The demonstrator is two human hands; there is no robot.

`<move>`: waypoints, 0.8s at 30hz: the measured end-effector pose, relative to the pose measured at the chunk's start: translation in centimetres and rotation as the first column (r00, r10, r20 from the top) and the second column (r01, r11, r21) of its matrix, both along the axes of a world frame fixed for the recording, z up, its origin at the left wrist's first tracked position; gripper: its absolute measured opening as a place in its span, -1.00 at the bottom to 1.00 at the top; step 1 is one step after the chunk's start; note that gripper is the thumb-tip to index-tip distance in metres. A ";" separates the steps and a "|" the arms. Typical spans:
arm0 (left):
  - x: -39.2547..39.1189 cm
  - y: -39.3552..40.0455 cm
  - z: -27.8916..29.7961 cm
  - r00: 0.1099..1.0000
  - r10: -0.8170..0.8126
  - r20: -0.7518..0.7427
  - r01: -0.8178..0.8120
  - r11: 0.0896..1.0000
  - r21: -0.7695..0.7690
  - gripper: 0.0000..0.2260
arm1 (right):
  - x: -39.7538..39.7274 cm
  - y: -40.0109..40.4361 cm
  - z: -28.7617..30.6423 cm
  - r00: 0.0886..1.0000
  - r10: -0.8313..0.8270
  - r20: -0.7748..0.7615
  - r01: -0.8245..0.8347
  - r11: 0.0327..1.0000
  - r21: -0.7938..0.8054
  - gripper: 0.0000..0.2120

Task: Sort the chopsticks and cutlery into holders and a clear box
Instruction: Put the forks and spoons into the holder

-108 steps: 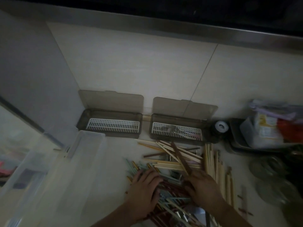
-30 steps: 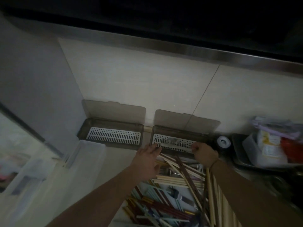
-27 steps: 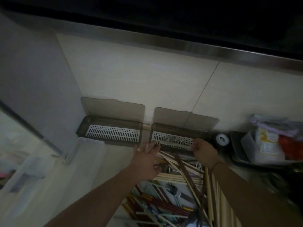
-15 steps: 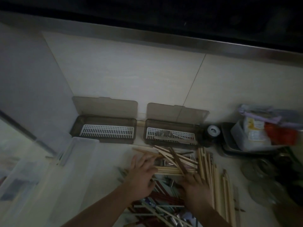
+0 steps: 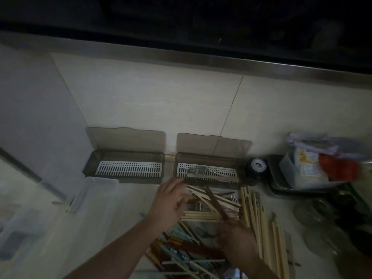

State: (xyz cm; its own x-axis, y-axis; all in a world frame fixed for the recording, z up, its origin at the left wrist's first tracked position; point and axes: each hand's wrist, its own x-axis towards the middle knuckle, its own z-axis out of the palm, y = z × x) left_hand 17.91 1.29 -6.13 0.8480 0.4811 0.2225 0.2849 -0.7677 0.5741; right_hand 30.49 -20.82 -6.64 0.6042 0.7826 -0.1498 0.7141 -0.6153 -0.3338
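Left hand (image 5: 168, 200): centre of the frame, fingers loosely spread and reaching over the upper edge of the pile; motion blur hides whether the fingertips pinch a stick, so I cannot tell.
Right hand (image 5: 234, 238): lower centre-right, knuckles up, curled down into the pile at the base of a long dark brown chopstick (image 5: 215, 202); it appears to grip that stick, though the fingers themselves are hidden.
Pile of pale wooden and coloured chopsticks (image 5: 209, 208): heaped crosswise on the pale counter (image 5: 112, 228) in the lower centre, with a few metal forks half buried in it.
Row of long pale bamboo chopsticks (image 5: 261, 224): lying parallel just right of the pile.
Left smoky-brown plastic holder with white slotted tray (image 5: 128, 169): centre-left against the wall, lid up, nothing in it.
Right smoky-brown plastic holder with white slotted tray (image 5: 205, 172): just above the pile, lid up, some metal cutlery (image 5: 198, 171) lying inside.
Clear plastic box (image 5: 60, 228): lower left, well apart from the pile.
Handling: chopsticks are likely light, stiff and smooth, and they roll and snag when crossed; better taken near mid-length, several gathered parallel. The forks are probably heavier and slicker; take them by the handle.
Risk: pulling one stick may drag its neighbours off the counter.
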 end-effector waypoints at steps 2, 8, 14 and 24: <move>0.6 1.2 0.6 0.999 0.004 -0.051 -0.003 1.000 0.020 -0.57 | 0.4 0.4 0.0 0.996 0.031 -0.088 -0.020 0.992 0.125 -0.91; 2.3 2.0 1.5 0.881 0.025 -0.473 0.057 0.986 0.158 -0.38 | 1.9 3.4 3.1 0.953 0.099 -0.285 0.066 0.853 0.518 -0.80; 3.4 1.1 2.3 0.786 0.068 -0.615 0.047 0.985 0.168 -0.33 | 10.6 9.2 5.7 1.000 -0.016 -0.025 0.019 0.991 0.135 -0.94; 3.9 2.0 2.9 0.799 -0.013 -0.602 0.061 0.996 0.060 -0.34 | 13.4 15.7 3.7 0.969 0.219 0.115 -0.193 0.961 -0.199 -0.73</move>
